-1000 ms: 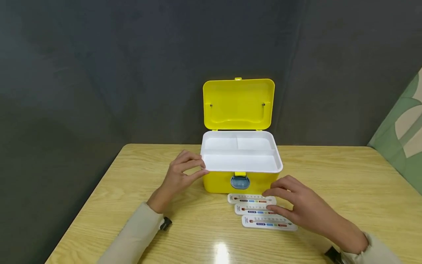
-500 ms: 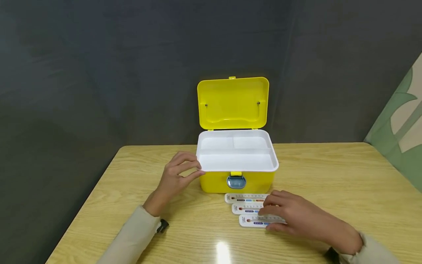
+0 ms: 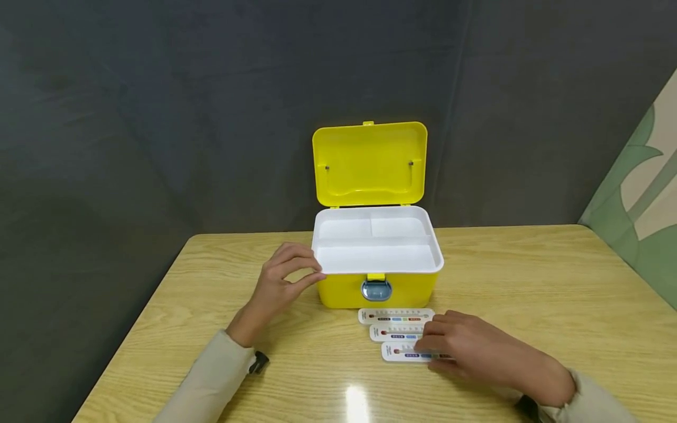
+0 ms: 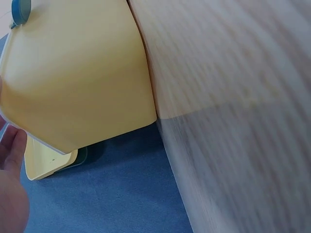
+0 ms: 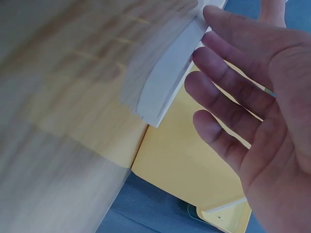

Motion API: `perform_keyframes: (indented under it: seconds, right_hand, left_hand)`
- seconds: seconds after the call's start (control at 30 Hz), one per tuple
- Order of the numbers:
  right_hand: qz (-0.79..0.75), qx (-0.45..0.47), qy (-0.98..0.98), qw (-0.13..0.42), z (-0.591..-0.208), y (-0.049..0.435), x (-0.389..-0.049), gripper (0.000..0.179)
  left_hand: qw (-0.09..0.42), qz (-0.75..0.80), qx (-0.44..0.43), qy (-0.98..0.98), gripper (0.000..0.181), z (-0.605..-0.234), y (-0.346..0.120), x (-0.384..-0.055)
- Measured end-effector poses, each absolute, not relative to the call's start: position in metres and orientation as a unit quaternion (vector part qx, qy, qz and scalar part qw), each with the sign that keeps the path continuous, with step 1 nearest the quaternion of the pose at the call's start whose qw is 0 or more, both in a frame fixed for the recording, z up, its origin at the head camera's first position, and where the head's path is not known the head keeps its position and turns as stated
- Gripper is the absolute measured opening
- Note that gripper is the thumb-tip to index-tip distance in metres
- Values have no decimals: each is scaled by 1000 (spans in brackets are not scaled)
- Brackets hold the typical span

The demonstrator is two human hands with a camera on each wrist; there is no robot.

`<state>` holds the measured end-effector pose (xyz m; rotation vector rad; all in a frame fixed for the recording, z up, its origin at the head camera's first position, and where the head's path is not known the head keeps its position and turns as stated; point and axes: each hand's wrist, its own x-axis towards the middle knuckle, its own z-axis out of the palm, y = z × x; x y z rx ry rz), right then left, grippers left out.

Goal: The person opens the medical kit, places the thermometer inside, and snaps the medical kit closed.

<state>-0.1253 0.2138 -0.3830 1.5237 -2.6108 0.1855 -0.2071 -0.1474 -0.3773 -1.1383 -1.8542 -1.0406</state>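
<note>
A yellow case (image 3: 402,288) stands with its lid (image 3: 370,161) raised and a white divided tray (image 3: 381,258) in its top. My left hand (image 3: 277,282) pinches the rim at the front left corner, thumb outside and fingers at the inner side. Three white thermometer strips with coloured bands lie in front: the far thermometer (image 3: 394,316), the middle thermometer (image 3: 396,333) and the near thermometer (image 3: 407,352). My right hand (image 3: 471,346) pinches the near thermometer, thumb at its front edge and fingertips at the far edge. The hand hides the right ends of the two nearer thermometers.
A blue-grey latch (image 3: 376,289) hangs at the case's front. The wooden table (image 3: 211,282) ends at a dark curtain (image 3: 158,117) behind, and a green patterned panel (image 3: 634,176) stands at the right.
My right hand has come down and left from above the thermometers, its thumb and fingers closing on the near one. The left hand stays at the case's corner; the head view shifts slightly.
</note>
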Motion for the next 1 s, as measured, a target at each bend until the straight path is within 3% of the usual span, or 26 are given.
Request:
perform_keyframes:
  seconds: [0.3, 0.5, 0.8, 1.0]
  right_hand:
    - [70, 529, -840, 94, -385, 211, -125, 25]
    - [71, 541, -830, 115, -387, 207, -123, 26]
    - [73, 527, -840, 102, -386, 201, -115, 30]
    - [59, 495, -863, 81, -382, 205, -116, 35]
  left_hand:
    - [357, -400, -437, -722, 13, -380, -148, -208]
    - [353, -404, -431, -725, 16, -379, -148, -206]
    - [346, -406, -422, -733, 24, -381, -148, -205]
    - [352, -403, -434, -725, 13, -379, -148, -207]
